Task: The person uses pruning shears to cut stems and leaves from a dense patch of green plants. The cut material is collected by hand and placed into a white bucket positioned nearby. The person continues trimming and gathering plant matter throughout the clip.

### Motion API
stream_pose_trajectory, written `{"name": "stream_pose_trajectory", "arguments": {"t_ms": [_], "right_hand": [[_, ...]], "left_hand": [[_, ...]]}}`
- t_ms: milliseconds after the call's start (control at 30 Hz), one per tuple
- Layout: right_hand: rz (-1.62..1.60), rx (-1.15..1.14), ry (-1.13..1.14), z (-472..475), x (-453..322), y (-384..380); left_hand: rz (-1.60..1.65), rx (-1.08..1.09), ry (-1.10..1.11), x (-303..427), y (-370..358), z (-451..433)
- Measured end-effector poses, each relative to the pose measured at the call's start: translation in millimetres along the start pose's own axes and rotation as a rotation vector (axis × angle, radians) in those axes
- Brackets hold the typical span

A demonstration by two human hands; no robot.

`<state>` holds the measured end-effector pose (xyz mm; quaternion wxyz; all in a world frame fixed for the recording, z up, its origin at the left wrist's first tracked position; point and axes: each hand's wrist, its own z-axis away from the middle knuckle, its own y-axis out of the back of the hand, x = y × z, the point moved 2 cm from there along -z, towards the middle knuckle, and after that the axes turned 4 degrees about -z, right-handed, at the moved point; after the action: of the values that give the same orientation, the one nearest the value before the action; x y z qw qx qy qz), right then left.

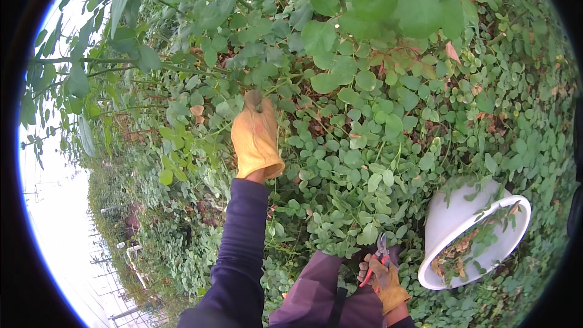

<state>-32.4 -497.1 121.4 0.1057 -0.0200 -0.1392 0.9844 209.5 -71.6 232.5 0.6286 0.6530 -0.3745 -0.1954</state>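
Note:
My left hand (256,134), in a yellow leather work glove with darkened fingertips, reaches into the green leafy shrub (337,141). Its fingers are bent among leaves and thin stems. Foliage around the fingertips hides whether a stem is held. Low in front of my legs, my right hand (384,281), gloved alike, grips a pair of pruning shears (381,255) by their red handles. The metal blades point up, away from me, near the leaves.
A white plastic bucket (448,205) leans tilted among the foliage at right, with cut leaves and dry brown ones inside. A long branch (182,67) crosses the upper left. Large leaves (378,2) hang close overhead. Pipes (136,269) and wires stand farther off at left.

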Motion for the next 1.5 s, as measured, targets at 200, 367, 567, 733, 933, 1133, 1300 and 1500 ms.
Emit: {"name": "stream_pose_trajectory", "arguments": {"t_ms": [200,367,567,733,933,1133,1300,1500], "right_hand": [[0.059,-0.050,0.072,-8.9,-34.3,-61.0],[0.168,-0.164,0.106,-30.3,-70.4,-110.1],[0.263,-0.328,0.233,-70.1,-148.7,-195.6],[0.379,-0.409,0.327,-118.0,-225.6,-273.0],[0.365,-0.361,0.319,-162.3,-265.6,-339.4],[0.295,-0.290,0.391,-160.4,-268.1,-352.1],[0.321,-0.286,0.414,-126.1,-242.4,-319.6],[0.017,-0.422,0.450,-85.8,-211.9,-286.2]], "left_hand": [[0.415,-0.096,0.325,-54.3,-59.0,30.9],[0.333,-0.199,0.309,-85.0,-84.3,38.0],[0.376,-0.263,0.239,-99.6,-115.8,40.6],[0.354,-0.313,0.211,-98.7,-119.9,38.9],[0.193,-0.465,0.110,-98.1,-114.5,27.9],[0.144,-0.506,0.037,-104.4,-123.3,29.5],[0.221,-0.603,0.092,-103.9,-99.9,57.2],[0.078,-0.548,-0.370,-83.3,-85.6,113.8]]}}
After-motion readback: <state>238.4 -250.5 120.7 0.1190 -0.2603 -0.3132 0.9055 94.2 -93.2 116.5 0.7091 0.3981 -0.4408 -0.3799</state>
